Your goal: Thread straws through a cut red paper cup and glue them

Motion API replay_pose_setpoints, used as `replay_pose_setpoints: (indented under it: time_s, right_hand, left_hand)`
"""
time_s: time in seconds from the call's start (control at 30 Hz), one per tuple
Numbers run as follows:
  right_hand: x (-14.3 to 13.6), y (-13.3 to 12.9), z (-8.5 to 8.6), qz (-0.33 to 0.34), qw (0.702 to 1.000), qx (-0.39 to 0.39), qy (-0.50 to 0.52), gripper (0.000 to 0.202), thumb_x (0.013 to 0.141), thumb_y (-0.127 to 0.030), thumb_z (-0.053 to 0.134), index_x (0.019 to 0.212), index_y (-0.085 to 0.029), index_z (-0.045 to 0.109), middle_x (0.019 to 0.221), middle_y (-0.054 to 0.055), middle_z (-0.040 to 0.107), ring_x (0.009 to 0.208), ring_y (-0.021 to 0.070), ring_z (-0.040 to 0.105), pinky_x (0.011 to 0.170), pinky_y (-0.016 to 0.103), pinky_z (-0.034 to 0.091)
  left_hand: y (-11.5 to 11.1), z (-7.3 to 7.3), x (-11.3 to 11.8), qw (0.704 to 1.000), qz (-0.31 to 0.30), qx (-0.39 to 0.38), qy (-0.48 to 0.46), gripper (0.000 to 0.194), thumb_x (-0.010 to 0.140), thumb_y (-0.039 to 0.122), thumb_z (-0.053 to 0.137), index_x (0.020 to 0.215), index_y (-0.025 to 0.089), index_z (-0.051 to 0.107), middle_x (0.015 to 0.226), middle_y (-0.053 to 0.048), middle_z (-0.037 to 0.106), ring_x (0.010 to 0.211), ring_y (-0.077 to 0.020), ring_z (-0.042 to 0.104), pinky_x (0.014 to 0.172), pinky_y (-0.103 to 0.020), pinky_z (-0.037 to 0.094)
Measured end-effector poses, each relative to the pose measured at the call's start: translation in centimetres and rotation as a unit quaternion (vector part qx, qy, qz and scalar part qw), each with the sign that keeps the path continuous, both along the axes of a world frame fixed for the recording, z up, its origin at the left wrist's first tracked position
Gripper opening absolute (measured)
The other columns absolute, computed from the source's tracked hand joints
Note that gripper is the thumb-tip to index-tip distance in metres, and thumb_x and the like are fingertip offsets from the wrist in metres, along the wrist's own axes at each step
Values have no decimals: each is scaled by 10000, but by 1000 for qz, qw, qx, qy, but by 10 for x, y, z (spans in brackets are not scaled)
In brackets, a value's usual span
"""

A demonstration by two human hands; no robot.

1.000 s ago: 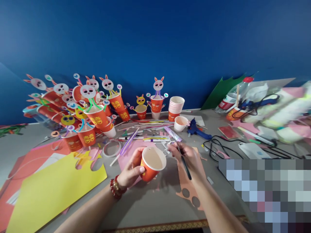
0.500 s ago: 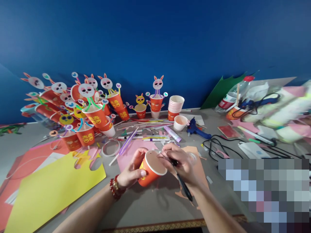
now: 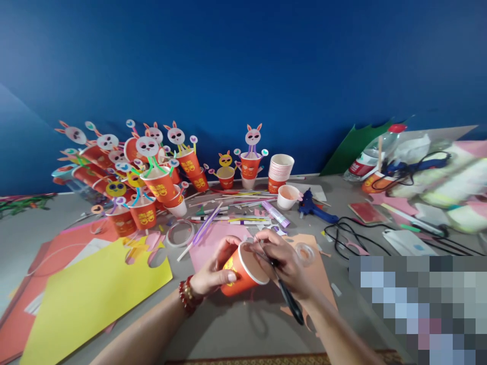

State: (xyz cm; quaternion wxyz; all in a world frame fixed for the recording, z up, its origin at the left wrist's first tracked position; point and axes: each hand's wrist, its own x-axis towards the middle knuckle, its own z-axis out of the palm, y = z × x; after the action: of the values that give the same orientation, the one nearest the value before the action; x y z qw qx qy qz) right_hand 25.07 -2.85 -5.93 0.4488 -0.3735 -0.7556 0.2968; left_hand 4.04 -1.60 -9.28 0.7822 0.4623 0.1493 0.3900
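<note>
An orange paper cup [image 3: 243, 279] with a brownish disc in its white-rimmed opening is tilted on its side, facing right. My left hand [image 3: 216, 268] is wrapped round it, thumb on the yellow print. My right hand [image 3: 279, 256] is closed on a thin tool with a black handle [image 3: 289, 299], its fingers at the cup's upper rim. The tool's tip is hidden by the fingers and the cup. Beneath the hands lie a pink sheet [image 3: 205, 243] and a peach sheet [image 3: 321, 274].
Cups with rabbit faces [image 3: 158, 187] crowd the left back. A yellow sheet [image 3: 99, 294] lies at the left. Pens and straws are scattered behind my hands. A cup stack [image 3: 280, 170], blue glue gun [image 3: 314, 208], black cable [image 3: 344, 223] and bottle [image 3: 365, 162] are farther right.
The view has shifted slightly, so most things appear farther right. The cup is turned a little more to the right, and my right hand's fingers now cover its upper rim.
</note>
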Motion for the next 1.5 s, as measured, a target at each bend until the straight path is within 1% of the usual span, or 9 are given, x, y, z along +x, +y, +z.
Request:
replay_pose_setpoints:
  time_s: [0.13,0.23,0.5,0.67,0.8,0.9,1.07,1.2,1.5]
  right_hand:
    - [-4,-1,0,-3,999,0,33,221,975,-281,545,1039,-237,752,1011,93,684,921,236,651,752,313,517]
    - [-8,-2,2,-11,998,7,57,199,964,-285,556,923,-231,743,925,75,700,863,234,664,714,307,519]
    - [-11,1,-9,15,992,-88,91,129,890,-359,643,841,-246,681,812,32,664,701,215,644,613,286,524]
    - [-11,4,-6,-26,995,-53,84,134,893,-337,643,884,-246,741,847,60,715,779,249,685,665,312,554]
    - [-8,4,0,-47,997,-17,54,188,917,-350,606,869,-248,756,837,72,731,816,256,690,701,328,563]
    - [-5,1,-1,-57,997,-29,38,192,935,-330,588,922,-237,756,901,82,739,868,253,686,773,339,563]
    - [-4,-4,-3,-46,997,-46,45,213,959,-305,554,952,-213,746,906,81,744,909,255,695,829,353,557]
    - [-2,-4,-4,-32,997,-35,53,216,948,-259,567,1073,-228,741,1036,86,753,1007,258,701,879,355,545]
    - [-2,-3,0,-2,998,-47,44,240,949,-206,561,1104,-231,742,1083,96,735,1004,242,685,869,336,534]
  left_hand:
    - [0,2,1,1000,5,-16,-10,567,698,317,826,1141,251,478,1196,-65,580,1020,-253,627,795,-326,464]
    - [2,3,1,999,-9,-29,-22,572,652,274,854,1088,239,486,1132,-43,584,995,-228,623,788,-306,457]
    - [3,-2,1,996,-62,-32,-47,604,604,305,883,1037,232,469,1158,-70,597,995,-249,642,773,-311,448]
    - [4,-10,2,995,-48,-66,-63,605,617,317,868,1069,236,473,1185,-79,574,952,-244,640,727,-314,472]
    - [3,-8,4,997,-19,-51,-54,579,629,272,867,1084,227,513,1118,-62,589,1000,-232,608,795,-314,455]
    - [3,-7,3,998,-21,-43,-48,570,640,239,861,1100,243,524,1120,-49,592,1001,-222,601,821,-317,446]
    - [4,-8,2,999,-11,-32,-34,591,657,253,860,1145,265,526,1154,-41,585,998,-220,610,838,-325,450]
    - [4,-7,1,999,-9,-24,-26,593,669,269,854,1155,276,514,1119,-31,594,943,-211,630,795,-312,462]
    - [3,-1,3,1000,-6,-12,-21,573,687,251,846,1160,271,524,1148,-40,587,991,-209,610,854,-330,454]
